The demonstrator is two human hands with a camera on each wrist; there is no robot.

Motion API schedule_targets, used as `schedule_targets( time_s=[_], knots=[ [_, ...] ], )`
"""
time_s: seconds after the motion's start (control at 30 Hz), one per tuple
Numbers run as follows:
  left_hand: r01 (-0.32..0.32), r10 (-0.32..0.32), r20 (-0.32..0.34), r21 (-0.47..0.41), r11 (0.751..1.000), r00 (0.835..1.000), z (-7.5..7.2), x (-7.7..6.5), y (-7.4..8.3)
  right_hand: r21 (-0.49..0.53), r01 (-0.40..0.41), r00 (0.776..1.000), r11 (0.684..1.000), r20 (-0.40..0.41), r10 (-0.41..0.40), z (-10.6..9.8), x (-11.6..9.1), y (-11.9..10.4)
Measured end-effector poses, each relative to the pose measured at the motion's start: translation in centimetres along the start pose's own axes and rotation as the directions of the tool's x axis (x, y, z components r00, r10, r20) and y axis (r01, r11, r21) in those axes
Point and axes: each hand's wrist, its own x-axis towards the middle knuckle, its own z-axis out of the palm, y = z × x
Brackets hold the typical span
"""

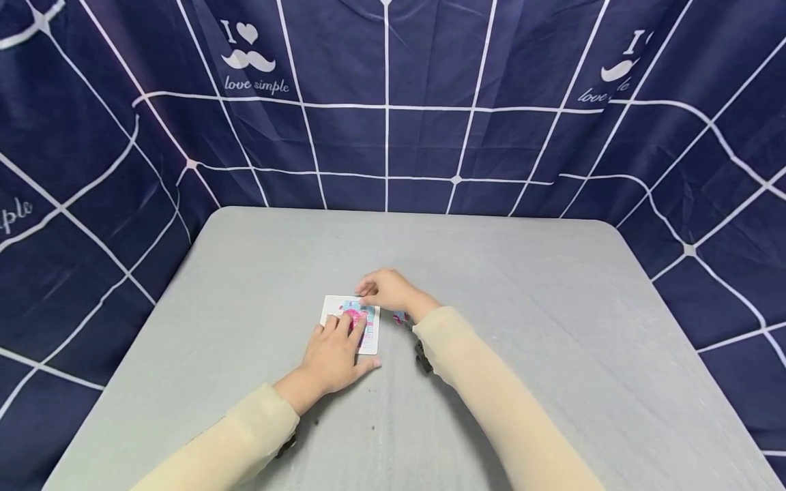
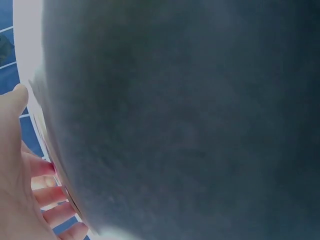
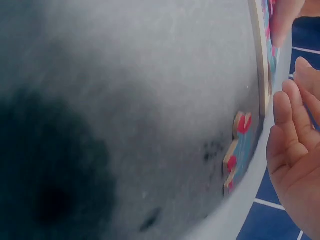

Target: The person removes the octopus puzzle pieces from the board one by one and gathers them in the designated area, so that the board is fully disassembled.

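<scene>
A small jigsaw puzzle board (image 1: 372, 346) with a pale border and a pink-and-blue picture lies flat on the table. My left hand (image 1: 331, 358) rests its spread fingertips on the picture, thumb beside the lower right corner. At the board's upper right corner is my right hand (image 1: 389, 290), its fingers loosely bent; in the right wrist view nothing shows between them. A loose puzzle piece (image 3: 240, 150), blue with red spots and a wooden edge, lies on the table right of the board, partly below the right wrist in the head view.
The grey table (image 1: 522, 286) has rounded far corners. Dark blue cloth (image 1: 430, 136) with white lines hangs behind it and on both sides. A black wrist device (image 1: 422, 358) shows under the right sleeve. Small dark specks dot the tabletop near the left wrist.
</scene>
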Motion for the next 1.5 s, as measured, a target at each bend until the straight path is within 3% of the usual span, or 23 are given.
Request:
schedule_targets(
  time_s=[0.13, 0.4, 0.63, 1.5],
  knots=[
    [-0.014, 0.015, -0.007, 0.052, 0.999, 1.000, 0.0, 0.0, 0.3, -0.042, 0.012, 1.000, 0.999, 0.023, -0.011, 0.3, 0.4, -0.3],
    [-0.013, 0.007, 0.047, 0.119, 0.993, 0.999, -0.2, -0.2, 1.2, -0.129, 0.008, 0.997, 0.992, 0.079, 0.002, 0.9, 0.7, -0.8],
    [0.005, -0.012, 0.053, 0.120, 0.993, 0.999, -0.1, -0.5, 1.5, -0.202, 0.065, 0.993, 0.977, 0.114, -0.043, 1.5, 1.3, -1.0],
    [0.018, -0.029, 0.081, 0.137, 0.990, 0.996, -0.1, -0.3, 1.3, -0.247, 0.114, 0.985, 0.962, 0.154, -0.077, 1.5, 2.6, -1.5]
  ],
)
